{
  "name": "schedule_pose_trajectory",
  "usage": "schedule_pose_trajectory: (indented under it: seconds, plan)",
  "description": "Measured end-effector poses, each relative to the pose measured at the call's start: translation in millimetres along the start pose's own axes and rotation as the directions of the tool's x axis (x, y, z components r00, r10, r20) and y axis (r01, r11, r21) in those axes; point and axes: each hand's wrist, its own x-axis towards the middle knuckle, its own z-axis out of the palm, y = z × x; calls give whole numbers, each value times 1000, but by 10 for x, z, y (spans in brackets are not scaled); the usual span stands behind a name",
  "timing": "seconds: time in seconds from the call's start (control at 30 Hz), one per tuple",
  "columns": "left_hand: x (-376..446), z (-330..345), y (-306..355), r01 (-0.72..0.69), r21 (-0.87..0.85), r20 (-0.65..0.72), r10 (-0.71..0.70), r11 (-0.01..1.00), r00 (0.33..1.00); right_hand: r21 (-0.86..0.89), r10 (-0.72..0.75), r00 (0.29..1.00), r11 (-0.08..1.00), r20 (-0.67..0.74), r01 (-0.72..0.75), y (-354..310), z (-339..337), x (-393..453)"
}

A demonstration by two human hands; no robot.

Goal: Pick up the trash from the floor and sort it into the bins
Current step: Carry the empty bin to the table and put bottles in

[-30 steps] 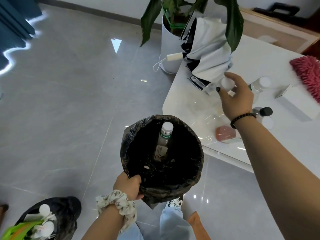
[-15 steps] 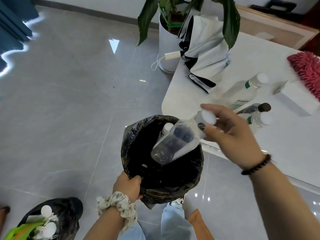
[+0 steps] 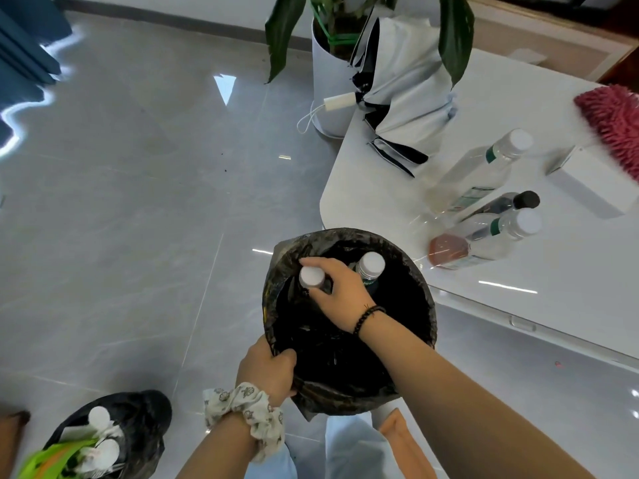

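While left hand (image 3: 268, 369) grips bin (image 3: 420, 326) rim, right hand (image 3: 337, 288) fingers (image 3: 313, 262) pinch bottle (image 3: 311, 277) neck inside.

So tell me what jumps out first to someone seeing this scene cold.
The right hand is down inside the black-lined bin at centre, gripping a white-capped bottle beside another bottle already in there. The left hand clutches the bin's near rim. More bottles lie on the white table to the right.
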Motion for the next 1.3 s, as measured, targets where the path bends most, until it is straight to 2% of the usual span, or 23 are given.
schedule_pose_trajectory:
  seconds: [0.17, 0.23, 0.3, 0.33, 0.4, 0.47, 0.53, 0.57, 0.63, 0.7, 0.77, 0.97, 1.03, 1.17, 1.3]
  plan:
    - [-20, 65, 100, 102, -126, 30, -99, 987, 995, 119, 125, 992, 985, -23, -121, 101, -199, -30]
    - [-13, 89, 109, 143, -166, 41, -139, 976, 990, 113, 109, 987, 989, -116, -96, 89, -376, -94]
    - [6, 103, 112, 181, -194, 39, -176, 964, 984, 91, 38, 961, 996, -274, -13, 54, -605, -169]
    - [17, 123, 124, 200, -205, 39, -196, 958, 980, 51, -8, 928, 998, -372, 29, 44, -757, -206]
    - [52, 144, 128, 230, -217, 34, -228, 949, 973, -101, -106, 816, 993, -568, 59, 37, -1075, -267]
    - [105, 169, 135, 248, -230, 28, -248, 941, 968, -222, -149, 692, 975, -706, -16, 96, -1395, -310]
    - [152, 204, 154, 259, -247, 20, -263, 934, 965, -298, -143, 619, 942, -772, -153, 221, -1650, -347]
    - [168, 218, 165, 256, -246, 13, -261, 935, 965, -338, -145, 608, 916, -781, -216, 300, -1734, -357]
    - [187, 244, 185, 239, -230, -8, -248, 943, 969, -391, -119, 635, 867, -763, -308, 445, -1817, -365]
    - [191, 269, 206, 226, -216, -18, -235, 950, 972, -353, -6, 683, 859, -730, -370, 534, -1797, -386]
    - [193, 291, 215, 219, -205, -24, -228, 954, 973, -342, 11, 687, 861, -727, -376, 569, -1753, -430]
    - [202, 370, 192, 211, -237, -36, -226, 948, 973, -306, -89, 654, 925, -751, -226, 473, -1669, -640]
    - [211, 385, 169, 211, -224, -40, -226, 951, 973, -328, -166, 623, 932, -765, -154, 359, -1642, -754]
    - [201, 368, 91, 207, -181, -57, -220, 961, 974, -400, -332, 552, 916, -765, -3, -21, -1651, -997]
    - [234, 333, -18, 209, -143, -85, -223, 967, 971, -497, -470, 565, 859, -678, 119, -418, -1601, -1134]
